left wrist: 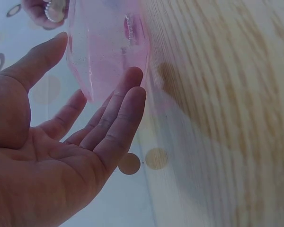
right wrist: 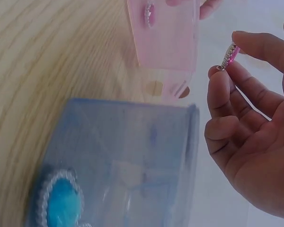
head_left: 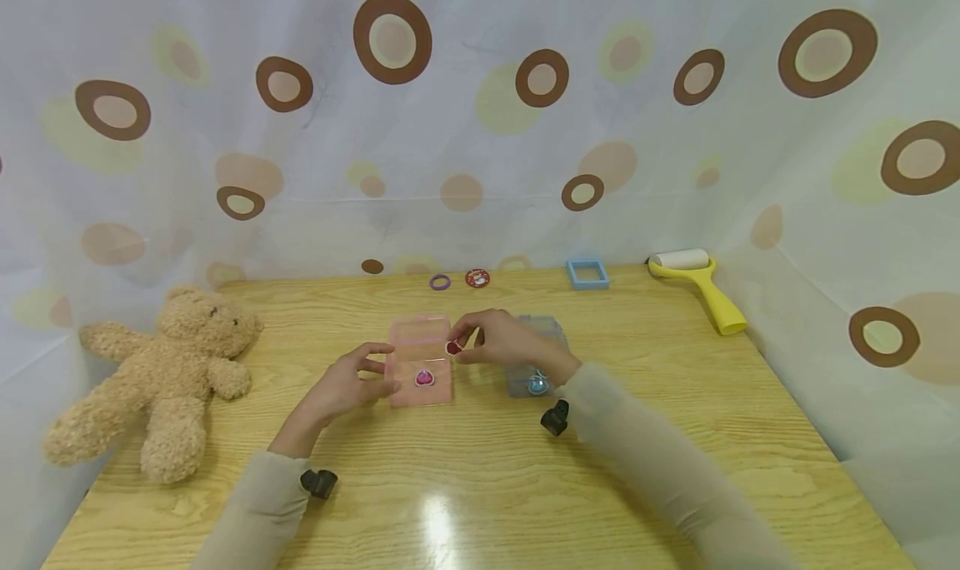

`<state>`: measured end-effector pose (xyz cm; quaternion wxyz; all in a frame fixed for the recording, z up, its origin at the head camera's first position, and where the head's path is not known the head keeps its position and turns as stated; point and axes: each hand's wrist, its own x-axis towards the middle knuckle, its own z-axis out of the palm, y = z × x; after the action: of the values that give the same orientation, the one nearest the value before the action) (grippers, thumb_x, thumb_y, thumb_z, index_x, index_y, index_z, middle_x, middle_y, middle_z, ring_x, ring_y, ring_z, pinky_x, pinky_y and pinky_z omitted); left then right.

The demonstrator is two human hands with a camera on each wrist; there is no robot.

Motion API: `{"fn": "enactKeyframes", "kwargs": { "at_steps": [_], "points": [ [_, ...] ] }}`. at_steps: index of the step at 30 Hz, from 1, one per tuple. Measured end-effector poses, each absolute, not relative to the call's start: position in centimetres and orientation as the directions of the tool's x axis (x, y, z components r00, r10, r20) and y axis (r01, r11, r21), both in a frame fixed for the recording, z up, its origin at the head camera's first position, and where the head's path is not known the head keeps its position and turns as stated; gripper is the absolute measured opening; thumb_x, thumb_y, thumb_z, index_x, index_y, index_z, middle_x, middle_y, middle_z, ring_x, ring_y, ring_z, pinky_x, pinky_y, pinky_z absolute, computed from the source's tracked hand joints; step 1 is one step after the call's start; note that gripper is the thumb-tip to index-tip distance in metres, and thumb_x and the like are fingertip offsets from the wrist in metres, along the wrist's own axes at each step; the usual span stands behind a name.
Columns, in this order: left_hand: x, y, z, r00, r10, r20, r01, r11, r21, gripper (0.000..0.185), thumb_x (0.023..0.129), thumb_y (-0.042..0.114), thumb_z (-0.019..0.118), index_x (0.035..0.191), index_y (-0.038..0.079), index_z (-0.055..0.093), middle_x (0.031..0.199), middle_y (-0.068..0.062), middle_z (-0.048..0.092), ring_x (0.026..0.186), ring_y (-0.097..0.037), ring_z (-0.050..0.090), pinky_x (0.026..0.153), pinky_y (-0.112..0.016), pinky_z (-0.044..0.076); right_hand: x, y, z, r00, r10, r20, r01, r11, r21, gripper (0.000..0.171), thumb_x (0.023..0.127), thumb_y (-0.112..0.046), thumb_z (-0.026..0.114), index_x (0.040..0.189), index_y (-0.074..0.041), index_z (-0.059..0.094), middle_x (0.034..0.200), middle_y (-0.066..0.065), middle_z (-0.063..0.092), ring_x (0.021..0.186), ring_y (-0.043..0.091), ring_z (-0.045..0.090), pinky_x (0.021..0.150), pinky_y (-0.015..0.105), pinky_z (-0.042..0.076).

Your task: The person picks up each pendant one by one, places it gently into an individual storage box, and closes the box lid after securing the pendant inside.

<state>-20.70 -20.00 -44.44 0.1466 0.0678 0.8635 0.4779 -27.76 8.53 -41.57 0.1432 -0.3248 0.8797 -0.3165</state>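
Between thumb and fingertip, my right hand [head_left: 504,339] pinches a deep pink gem charm [right wrist: 230,56] with a silvery beaded edge, held just above the right side of a clear pink box [head_left: 422,395]. That box stands with its lid raised, and a pink heart-like gem [head_left: 424,378] with a sparkling rim lies inside. At the box's left side is my left hand [head_left: 348,384], fingers spread and loosely bent, gripping nothing; whether the fingertips touch the box I cannot tell. Partly under my right wrist, a clear blue box [right wrist: 128,142] holds a turquoise gem [right wrist: 64,203] with a beaded border.
A teddy bear [head_left: 180,370] lies at the left. Along the back edge are a purple ring [head_left: 440,282], a round red badge [head_left: 477,278], a light blue square frame [head_left: 588,284] and a yellow-handled lint roller [head_left: 701,282]. A spotted curtain [head_left: 465,120] hangs behind the wooden table [head_left: 420,503].
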Motion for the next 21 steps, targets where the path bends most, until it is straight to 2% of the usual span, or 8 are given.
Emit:
{"fn": "enactKeyframes", "kwargs": {
  "at_steps": [12,21],
  "points": [
    [-20.7,-20.0,-44.4,-0.947,0.257,-0.194,-0.034,0.521,0.853,0.069,0.091,0.027,0.075,0.148,0.009,0.042,0.136,-0.027,0.055,0.111,-0.03,0.065,0.084,-0.038,0.057,-27.6,6.4,-42.2,-0.692,-0.719,-0.063,-0.525,0.561,-0.64,0.025,0.092,-0.022,0.071,0.117,-0.021,0.069,0.106,-0.004,0.069,0.073,0.01,0.061,0.068,0.024,0.05],
    [-20.5,-19.9,-44.2,-0.945,0.26,-0.199,-0.041,0.507,0.861,0.069,0.092,0.027,0.074,0.149,0.01,0.04,0.138,-0.029,0.053,0.11,-0.031,0.065,0.085,-0.042,0.057,-27.7,5.2,-43.1,-0.666,-0.743,-0.064,-0.551,0.548,-0.629,0.023,0.09,-0.015,0.07,0.112,-0.017,0.07,0.105,-0.003,0.07,0.08,0.013,0.061,0.068,0.022,0.048]
  ]
}}
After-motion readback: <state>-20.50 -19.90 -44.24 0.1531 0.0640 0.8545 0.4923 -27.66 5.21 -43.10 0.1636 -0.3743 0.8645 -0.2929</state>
